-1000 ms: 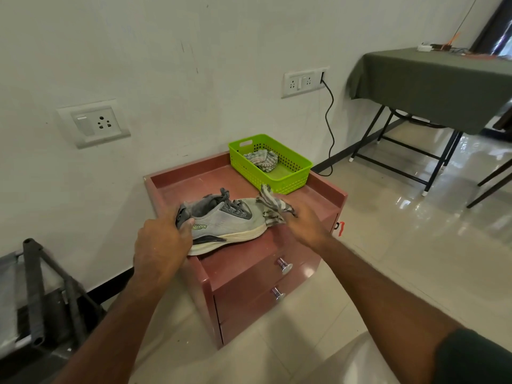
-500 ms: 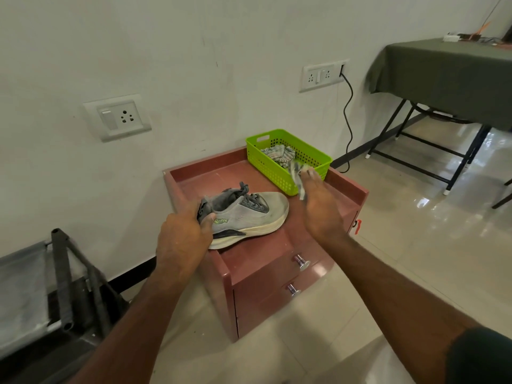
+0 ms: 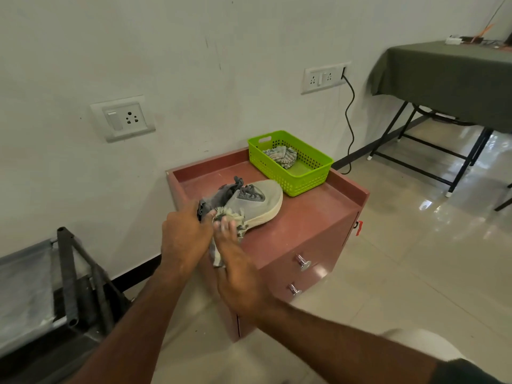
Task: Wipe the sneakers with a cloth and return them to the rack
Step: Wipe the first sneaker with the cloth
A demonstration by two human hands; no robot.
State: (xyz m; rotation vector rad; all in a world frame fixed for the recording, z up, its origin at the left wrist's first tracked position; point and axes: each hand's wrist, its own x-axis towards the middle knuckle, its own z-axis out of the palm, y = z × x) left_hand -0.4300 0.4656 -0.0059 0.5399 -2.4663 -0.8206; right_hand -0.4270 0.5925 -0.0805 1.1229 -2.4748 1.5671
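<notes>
The right hand (image 3: 235, 261) presses a cloth (image 3: 231, 217) against the sneaker (image 3: 249, 202) heel; the left hand (image 3: 185, 234) clasps that heel. The sneaker lies on the worktop (image 3: 310, 217), toe pointing away toward the basket (image 3: 304, 173).

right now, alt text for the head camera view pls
A person's left hand grips the heel of a grey sneaker lying on a red drawer cabinet, while the right hand presses a patterned cloth against its side. Behind the shoe stands a green basket holding another cloth.
</notes>
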